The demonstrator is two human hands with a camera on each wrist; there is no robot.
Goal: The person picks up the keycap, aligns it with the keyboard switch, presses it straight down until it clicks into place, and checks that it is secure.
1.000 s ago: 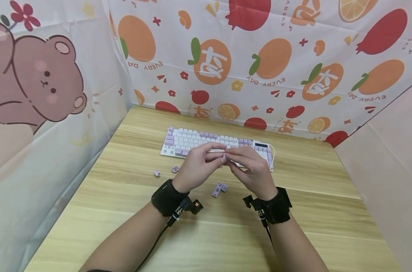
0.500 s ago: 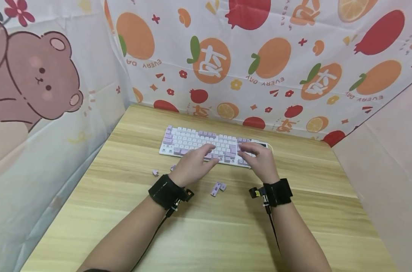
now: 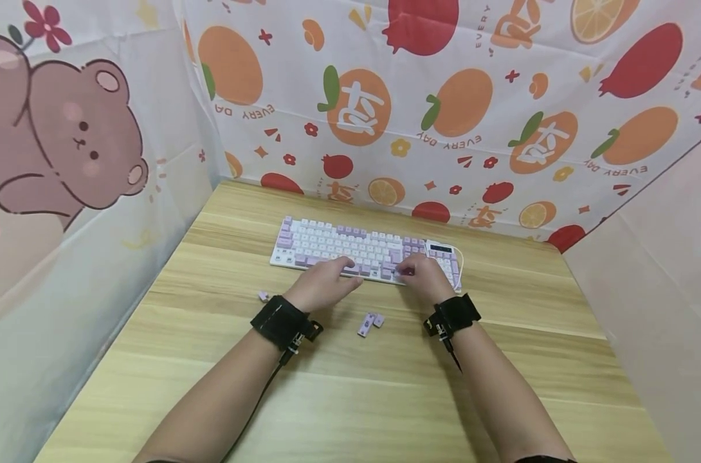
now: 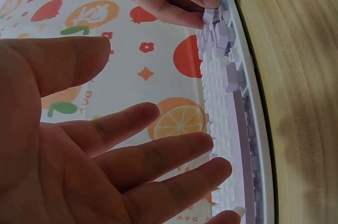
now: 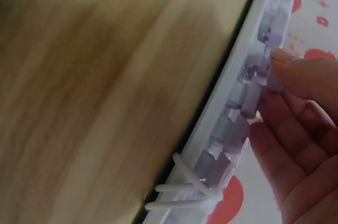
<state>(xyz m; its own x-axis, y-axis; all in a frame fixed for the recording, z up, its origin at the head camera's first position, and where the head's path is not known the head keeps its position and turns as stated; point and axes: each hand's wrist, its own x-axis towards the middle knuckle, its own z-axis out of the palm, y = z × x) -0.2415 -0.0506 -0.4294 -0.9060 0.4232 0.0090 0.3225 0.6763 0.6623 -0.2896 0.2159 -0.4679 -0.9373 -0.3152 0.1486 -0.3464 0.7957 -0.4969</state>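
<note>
A white and purple keyboard lies on the wooden table. My right hand is at its front right part, with thumb and fingers pinching a purple keycap over the key rows; the wrist views show it low among the keys. Whether the keycap is seated cannot be told. My left hand hovers by the keyboard's front edge, its fingers spread and holding nothing in the left wrist view. Between the hands, nearer my body, lie a long purple keycap and a small one.
Another loose keycap lies left of my left wrist. A white cable loops at the keyboard's right end. Printed cloth hangs behind the table, with another cloth on the left.
One second ago both hands met over the keyboard around a small purple piece. They have parted; my right hand moved right and down to the keys, while my left opened and drew back slightly.
</note>
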